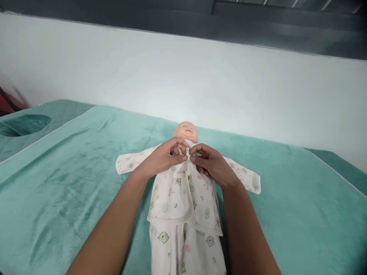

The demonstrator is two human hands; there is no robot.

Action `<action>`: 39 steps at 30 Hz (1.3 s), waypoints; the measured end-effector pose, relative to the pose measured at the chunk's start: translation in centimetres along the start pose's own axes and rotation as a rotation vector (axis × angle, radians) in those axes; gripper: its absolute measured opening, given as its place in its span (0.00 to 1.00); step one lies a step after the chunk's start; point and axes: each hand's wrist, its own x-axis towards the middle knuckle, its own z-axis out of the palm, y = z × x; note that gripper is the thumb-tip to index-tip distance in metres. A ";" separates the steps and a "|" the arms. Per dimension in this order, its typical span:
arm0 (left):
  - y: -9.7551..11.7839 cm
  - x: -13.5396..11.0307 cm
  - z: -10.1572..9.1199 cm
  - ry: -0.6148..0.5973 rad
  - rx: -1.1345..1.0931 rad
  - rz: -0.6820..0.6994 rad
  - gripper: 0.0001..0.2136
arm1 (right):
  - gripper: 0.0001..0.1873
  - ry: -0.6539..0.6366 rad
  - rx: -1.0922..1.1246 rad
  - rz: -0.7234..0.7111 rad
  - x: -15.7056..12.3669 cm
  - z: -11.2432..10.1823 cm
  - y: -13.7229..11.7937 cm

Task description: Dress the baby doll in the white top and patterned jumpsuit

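A baby doll (185,131) lies on its back, its head away from me. It wears a white printed baby shirt (172,196) with both sleeves spread out sideways, and matching trousers (187,248). At the upper front opening, just below the doll's chin, my left hand (171,153) pinches one edge of the shirt between thumb and fingers. My right hand (210,162) pinches the facing edge close beside it. Small fasteners show along the opening, but my fingertips partly cover the one at the top. Lower down, the shirt's front edges part towards the hem.
A teal velvety cover (86,191) lies under the doll, wrinkled on the left. At the far left, a quilted teal section has a round face hole (25,125). A white wall (183,76) rises behind, with a dark band (172,19) above it.
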 end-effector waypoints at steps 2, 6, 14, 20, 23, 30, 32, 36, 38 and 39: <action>0.0 0.0 0.0 0.001 0.017 0.007 0.10 | 0.07 0.000 0.000 -0.003 0.0 0.0 0.0; 0.0 0.0 0.1 0.019 0.060 -0.043 0.07 | 0.08 0.019 -0.012 0.006 0.2 0.0 0.1; -0.7 0.3 0.2 0.089 0.073 -0.016 0.05 | 0.09 0.064 -0.023 0.028 0.3 0.2 0.0; -1.4 0.7 0.6 0.193 0.143 0.098 0.09 | 0.09 0.120 0.033 0.022 0.4 0.7 0.3; -1.9 0.9 1.0 0.238 0.212 0.158 0.15 | 0.08 0.308 0.021 -0.007 0.8 1.2 0.6; -2.6 1.1 1.3 0.298 0.417 0.183 0.17 | 0.08 0.548 -0.303 -0.208 1.5 1.8 1.2; -2.6 1.1 1.3 0.298 0.447 0.183 0.17 | 0.10 0.526 -0.366 -0.233 1.5 1.7 1.3; -2.7 1.1 1.3 0.294 0.473 0.177 0.17 | 0.13 0.547 -0.419 -0.299 1.6 1.5 1.6; -2.7 1.1 1.3 0.294 0.477 0.177 0.16 | 0.16 0.532 -0.399 -0.345 1.6 1.5 1.8; -2.7 1.1 1.3 0.292 0.477 0.178 0.16 | 0.16 0.520 -0.387 -0.361 1.6 1.4 1.9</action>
